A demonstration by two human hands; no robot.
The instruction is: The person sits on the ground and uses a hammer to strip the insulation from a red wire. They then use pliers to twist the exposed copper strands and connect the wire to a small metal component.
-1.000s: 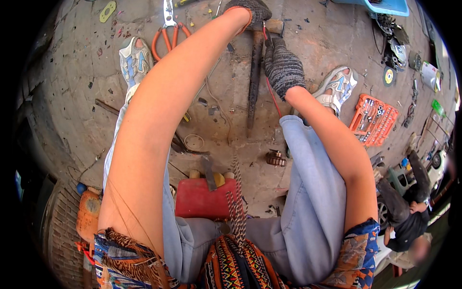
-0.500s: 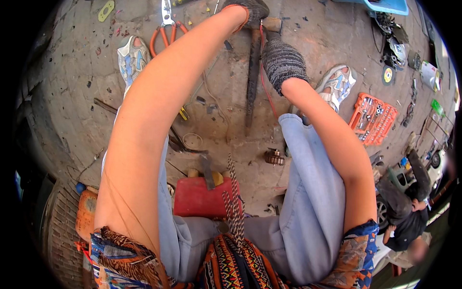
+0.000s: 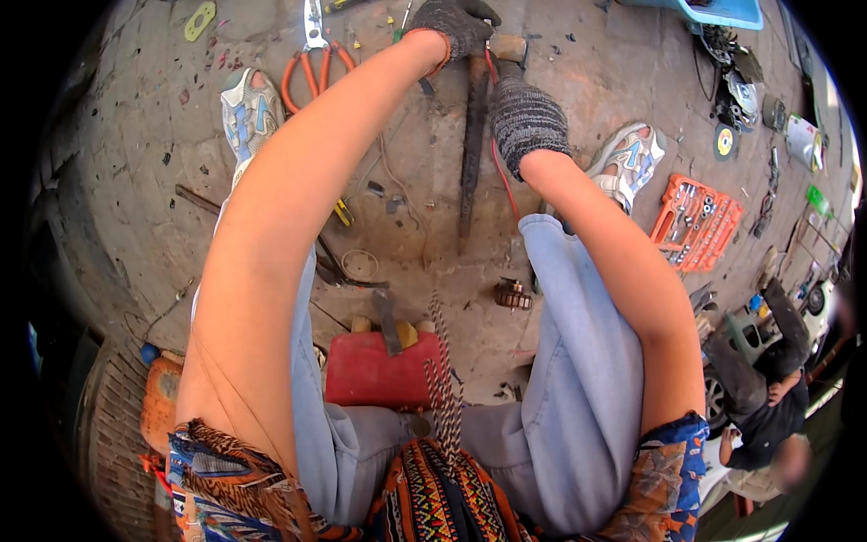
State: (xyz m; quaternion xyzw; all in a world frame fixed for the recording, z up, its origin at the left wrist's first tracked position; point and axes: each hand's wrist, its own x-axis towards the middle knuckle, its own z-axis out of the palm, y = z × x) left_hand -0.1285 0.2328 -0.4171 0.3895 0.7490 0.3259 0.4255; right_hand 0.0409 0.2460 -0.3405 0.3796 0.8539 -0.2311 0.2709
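My left hand (image 3: pixel 454 29), in a dark grey knit glove with an orange cuff, is at the top centre. Its fingers reach rightward, with a gap between them and nothing visible inside. Just below and to the right, my right hand (image 3: pixel 530 124), also gloved, is closed with its fingertips turned away from view. A thin red wire (image 3: pixel 506 176) runs into this hand, and its end sticks up past the fingers towards my left hand. Between the hands lies a hammer (image 3: pixel 471 149) with a long dark handle. Its head (image 3: pixel 510 49) is beyond my right hand.
Orange-handled pliers (image 3: pixel 312 72) lie beside my left forearm. An orange socket set (image 3: pixel 698 221) sits right of my foot. Between my legs are a red box (image 3: pixel 379 370) and a small copper-wound motor part (image 3: pixel 513 294). A blue basin (image 3: pixel 727 13) stands far right; another person (image 3: pixel 768 406) sits at right.
My left hand has shifted slightly left and down, uncovering more of its fingers and the hammer head. My right hand has moved slightly left and now covers part of the red wire.
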